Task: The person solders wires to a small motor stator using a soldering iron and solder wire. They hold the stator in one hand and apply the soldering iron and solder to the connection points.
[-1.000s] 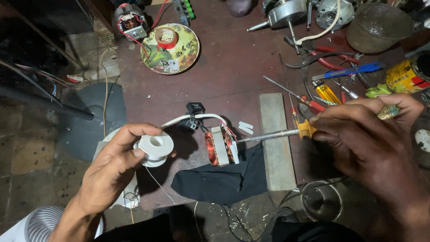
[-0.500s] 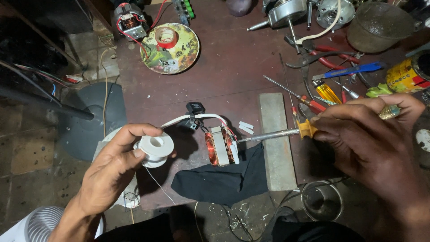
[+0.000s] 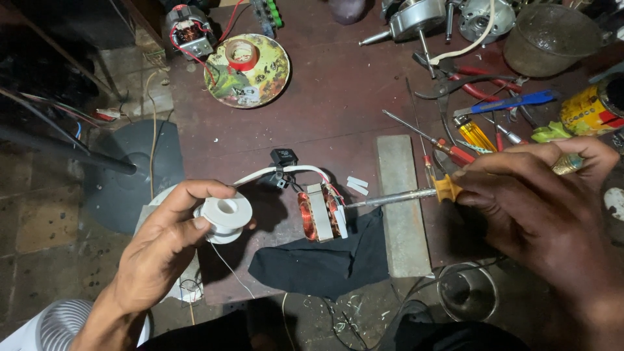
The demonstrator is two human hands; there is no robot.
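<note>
Left hand [image 3: 159, 250] grips white spool [image 3: 225, 218]; right hand [image 3: 539, 208] clamps soldering iron [image 3: 396, 196], tip at copper coil [image 3: 322, 213]; black cloth [image 3: 325, 260] below.

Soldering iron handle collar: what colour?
Yellow-orange, on the soldering iron in the right hand; head view.

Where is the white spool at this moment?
In the head view, the white spool is at lower left, held in the left hand, just left of the small copper-wound coil on the table.
</note>
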